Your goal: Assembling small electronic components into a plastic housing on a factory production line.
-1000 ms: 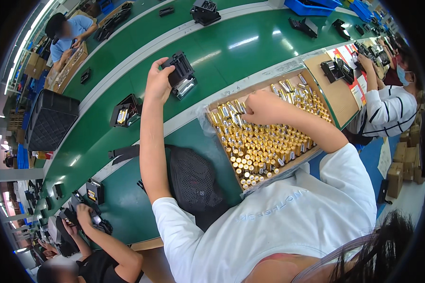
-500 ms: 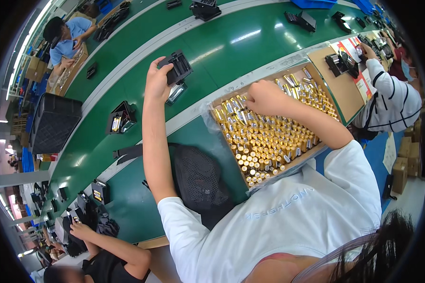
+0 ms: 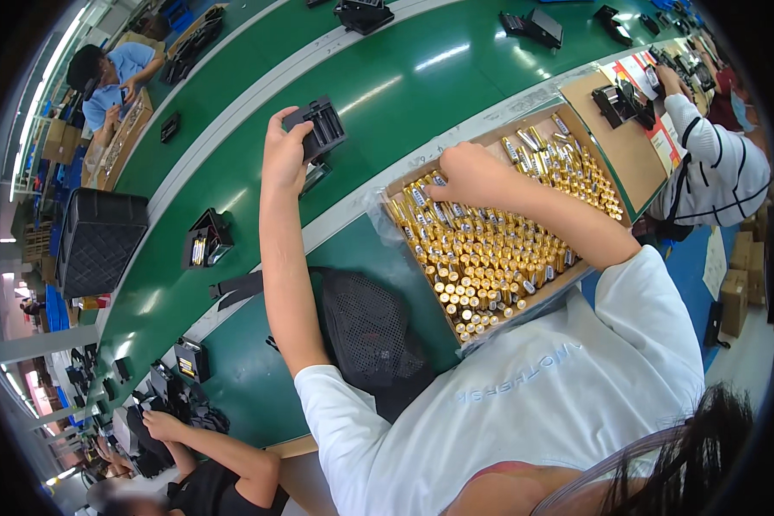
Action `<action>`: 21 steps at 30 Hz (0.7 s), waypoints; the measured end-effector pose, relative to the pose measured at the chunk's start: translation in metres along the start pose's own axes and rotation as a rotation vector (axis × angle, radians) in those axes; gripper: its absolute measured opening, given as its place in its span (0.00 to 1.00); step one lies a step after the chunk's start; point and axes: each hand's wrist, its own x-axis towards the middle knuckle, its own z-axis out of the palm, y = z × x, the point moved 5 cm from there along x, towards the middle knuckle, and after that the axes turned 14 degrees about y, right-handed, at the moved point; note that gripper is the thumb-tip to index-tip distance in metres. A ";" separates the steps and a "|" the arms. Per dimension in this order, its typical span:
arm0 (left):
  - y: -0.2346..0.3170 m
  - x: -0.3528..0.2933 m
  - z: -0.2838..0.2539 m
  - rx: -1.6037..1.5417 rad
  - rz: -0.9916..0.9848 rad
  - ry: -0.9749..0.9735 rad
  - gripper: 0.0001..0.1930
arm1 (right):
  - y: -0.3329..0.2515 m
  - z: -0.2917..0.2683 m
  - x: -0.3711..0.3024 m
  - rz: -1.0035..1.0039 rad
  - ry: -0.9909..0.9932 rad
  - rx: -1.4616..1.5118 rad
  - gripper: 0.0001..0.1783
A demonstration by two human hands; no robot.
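Raised over the green line, my left hand (image 3: pixel 282 159) grips a black plastic case (image 3: pixel 320 127) by its side, thumb on top. The slotted battery compartment of that case faces up. My right hand (image 3: pixel 471 175) is over the far left part of a cardboard box (image 3: pixel 421 273) packed with gold-ended batteries (image 3: pixel 490 249). Its fingers curl down among the batteries; whatever they pinch is hidden. Just beyond my left wrist another dark case (image 3: pixel 316 176) is partly covered by the hand.
A black case with batteries inside (image 3: pixel 206 239) sits on the green line (image 3: pixel 258 193) at left. A black mesh bag (image 3: pixel 365 322) lies between my forearms. Co-workers are at far left, lower left and right. Past the box is a cardboard sheet (image 3: pixel 611 155) with black cases.
My right hand has shifted slightly left within the box. The case with batteries on the line has slid left and nearer. My left hand still holds its case, at nearly the same place.
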 end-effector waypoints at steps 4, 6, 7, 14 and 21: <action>-0.002 -0.007 0.016 -0.018 0.008 -0.074 0.22 | -0.001 0.005 0.001 0.166 -0.193 0.234 0.23; -0.004 -0.013 0.023 0.004 0.010 -0.113 0.22 | -0.002 0.011 0.001 0.193 -0.201 0.263 0.22; -0.001 -0.017 0.027 0.019 0.021 -0.132 0.22 | -0.002 0.013 0.001 0.198 -0.212 0.287 0.21; -0.002 -0.035 0.050 0.027 0.026 -0.142 0.21 | 0.005 0.016 -0.005 0.133 -0.276 0.458 0.16; -0.007 -0.023 0.061 0.087 -0.009 0.074 0.17 | 0.015 -0.038 0.032 0.143 -0.176 0.763 0.14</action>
